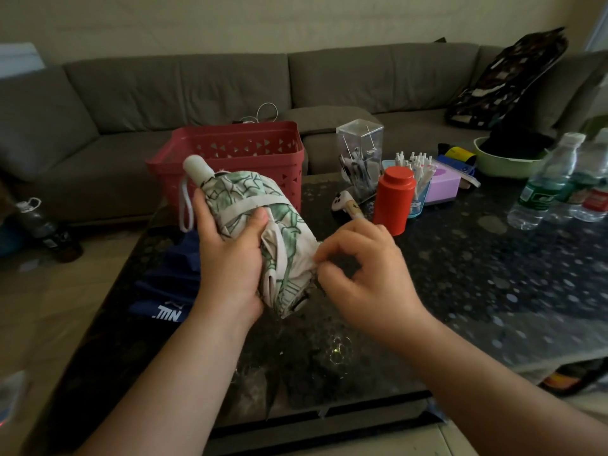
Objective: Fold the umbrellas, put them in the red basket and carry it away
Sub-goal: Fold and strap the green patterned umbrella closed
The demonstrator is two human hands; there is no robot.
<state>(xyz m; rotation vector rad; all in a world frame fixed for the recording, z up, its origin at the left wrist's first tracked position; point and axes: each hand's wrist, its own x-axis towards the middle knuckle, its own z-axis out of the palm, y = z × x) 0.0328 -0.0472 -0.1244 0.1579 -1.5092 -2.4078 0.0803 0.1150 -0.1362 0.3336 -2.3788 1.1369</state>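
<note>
A collapsed white umbrella with a green leaf print (pixel 263 205) is held above the dark table, its white handle and wrist loop pointing up and to the left. My left hand (pixel 230 248) grips it around the middle, thumb pressed on the fabric. My right hand (pixel 358 268) pinches a fold of the canopy at its lower right. The red basket (pixel 289 149) stands right behind it on the table's far left corner. A dark blue umbrella with white lettering (pixel 171 284) lies on the table's left edge, partly hidden by my left arm.
A red canister (pixel 394 199), a clear pen box (pixel 360 153), a cup of white pens (pixel 416 172), a purple box (pixel 444 182), a green bowl (pixel 503 162) and water bottles (pixel 543 185) crowd the table's far right. The grey sofa (pixel 197 87) wraps behind.
</note>
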